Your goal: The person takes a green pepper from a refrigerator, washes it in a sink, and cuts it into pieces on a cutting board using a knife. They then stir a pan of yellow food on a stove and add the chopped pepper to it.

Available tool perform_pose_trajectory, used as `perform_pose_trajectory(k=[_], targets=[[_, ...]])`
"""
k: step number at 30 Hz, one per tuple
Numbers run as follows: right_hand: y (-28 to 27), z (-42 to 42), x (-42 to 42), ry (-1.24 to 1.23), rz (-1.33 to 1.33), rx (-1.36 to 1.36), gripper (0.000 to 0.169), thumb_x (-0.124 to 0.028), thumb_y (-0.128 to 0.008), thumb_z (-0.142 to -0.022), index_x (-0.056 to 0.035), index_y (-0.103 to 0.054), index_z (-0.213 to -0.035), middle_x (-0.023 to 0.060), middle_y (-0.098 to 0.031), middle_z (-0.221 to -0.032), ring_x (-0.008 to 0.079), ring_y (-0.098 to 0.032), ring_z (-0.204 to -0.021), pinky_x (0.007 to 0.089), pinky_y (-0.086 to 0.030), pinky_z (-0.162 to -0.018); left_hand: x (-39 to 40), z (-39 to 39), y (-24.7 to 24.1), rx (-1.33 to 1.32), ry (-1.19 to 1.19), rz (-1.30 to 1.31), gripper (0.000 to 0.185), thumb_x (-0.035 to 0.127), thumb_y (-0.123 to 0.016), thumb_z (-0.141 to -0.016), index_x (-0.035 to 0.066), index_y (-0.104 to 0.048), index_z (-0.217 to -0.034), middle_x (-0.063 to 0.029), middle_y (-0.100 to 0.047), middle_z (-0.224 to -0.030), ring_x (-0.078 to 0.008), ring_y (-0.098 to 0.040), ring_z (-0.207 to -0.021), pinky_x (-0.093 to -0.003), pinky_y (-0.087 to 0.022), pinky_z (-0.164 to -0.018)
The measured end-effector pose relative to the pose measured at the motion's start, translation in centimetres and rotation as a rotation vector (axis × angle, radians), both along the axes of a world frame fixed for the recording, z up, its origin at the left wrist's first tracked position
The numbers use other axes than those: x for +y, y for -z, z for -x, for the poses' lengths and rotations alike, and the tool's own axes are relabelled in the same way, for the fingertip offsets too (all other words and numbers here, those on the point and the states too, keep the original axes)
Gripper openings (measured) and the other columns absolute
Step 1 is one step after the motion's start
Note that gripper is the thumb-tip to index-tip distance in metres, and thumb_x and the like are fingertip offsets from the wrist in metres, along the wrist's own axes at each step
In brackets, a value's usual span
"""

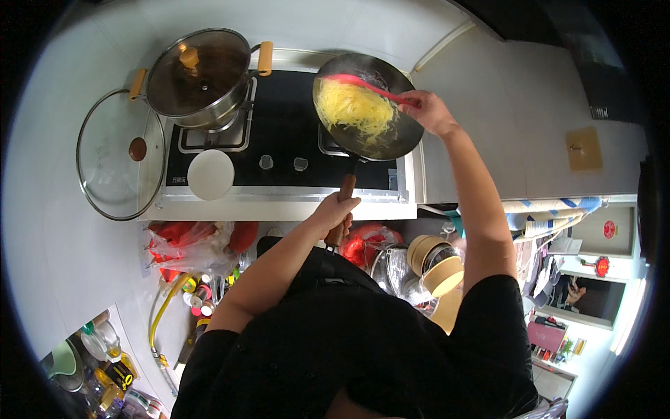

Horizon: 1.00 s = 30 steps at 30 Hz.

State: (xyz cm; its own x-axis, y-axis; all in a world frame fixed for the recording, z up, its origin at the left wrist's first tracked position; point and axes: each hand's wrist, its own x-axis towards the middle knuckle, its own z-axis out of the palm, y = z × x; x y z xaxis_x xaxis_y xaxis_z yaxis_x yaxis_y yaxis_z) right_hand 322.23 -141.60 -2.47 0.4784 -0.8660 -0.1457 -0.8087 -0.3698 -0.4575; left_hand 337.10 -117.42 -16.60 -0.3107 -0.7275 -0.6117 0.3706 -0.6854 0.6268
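Observation:
My left hand (pixel 337 214) grips the wooden handle (pixel 346 191) of a dark wok (pixel 403 136) over the right burner of a gas hob. Pale yellow shreds of food (pixel 353 107), perhaps potato, lie in the wok, mostly towards its left side. A red spatula or spoon (pixel 379 91) is in my right hand (pixel 429 111), above the wok's right side. Its far end reaches over the top of the shreds; its tip is partly hidden.
On the left burner stands a lidded steel pot (pixel 209 112) with wooden handles. A loose glass lid (pixel 112 173) is left of it, and a white round dish or lid (pixel 210 175) sits at the hob's front. Bags (pixel 193 246) and bottles (pixel 201 296) are below the counter.

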Motion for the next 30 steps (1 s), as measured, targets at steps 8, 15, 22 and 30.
perform_pose_trajectory(k=[8,15,22,30], targets=[[-7.9,5.8,5.3,-0.314,0.137,0.276,0.025,-0.008,-0.068,-0.075,-0.0088,-0.069,-0.1,0.0098,-0.064,-0.091,0.0257,-0.063,-0.083,0.0346,-0.05,-0.078,0.0,0.0,0.3,-0.014,0.004,-0.007,0.033,0.034,-0.062,-0.087,0.007,-0.046,-0.096,-0.0028,-0.051,-0.06,-0.013,-0.05,-0.046,-0.0308,-0.045,-0.043],[-7.3,5.2,8.7,-0.124,0.198,0.446,0.019,-0.013,-0.061,-0.079,-0.0064,-0.07,-0.095,0.0148,-0.066,-0.094,0.0319,-0.062,-0.09,0.0377,-0.05,-0.082,0.1,-0.1,0.2,-0.039,0.011,-0.016,0.036,0.034,-0.065,-0.086,0.007,-0.046,-0.101,-0.0004,-0.052,-0.062,-0.0099,-0.05,-0.046,-0.0281,-0.045,-0.042],[-1.1,5.1,6.6,0.27,0.21,0.071,0.019,-0.017,-0.059,-0.081,-0.0082,-0.069,-0.095,0.0192,-0.066,-0.091,0.0368,-0.062,-0.088,0.042,-0.05,-0.081,0.0,-0.2,-0.4,-0.004,0.017,-0.023,0.034,0.033,-0.065,-0.087,0.009,-0.044,-0.1,0.0003,-0.049,-0.062,-0.008,-0.047,-0.046,-0.0264,-0.045,-0.043],[3.3,5.3,8.7,0.003,0.19,-0.142,0.025,-0.016,-0.061,-0.082,-0.0092,-0.067,-0.106,0.0193,-0.065,-0.096,0.0371,-0.062,-0.088,0.0422,-0.05,-0.08,-0.1,0.0,-1.1,-0.046,-0.002,-0.049,0.033,0.031,-0.065,-0.087,0.009,-0.044,-0.101,0.0002,-0.048,-0.062,-0.0079,-0.047,-0.047,-0.0262,-0.044,-0.044]])
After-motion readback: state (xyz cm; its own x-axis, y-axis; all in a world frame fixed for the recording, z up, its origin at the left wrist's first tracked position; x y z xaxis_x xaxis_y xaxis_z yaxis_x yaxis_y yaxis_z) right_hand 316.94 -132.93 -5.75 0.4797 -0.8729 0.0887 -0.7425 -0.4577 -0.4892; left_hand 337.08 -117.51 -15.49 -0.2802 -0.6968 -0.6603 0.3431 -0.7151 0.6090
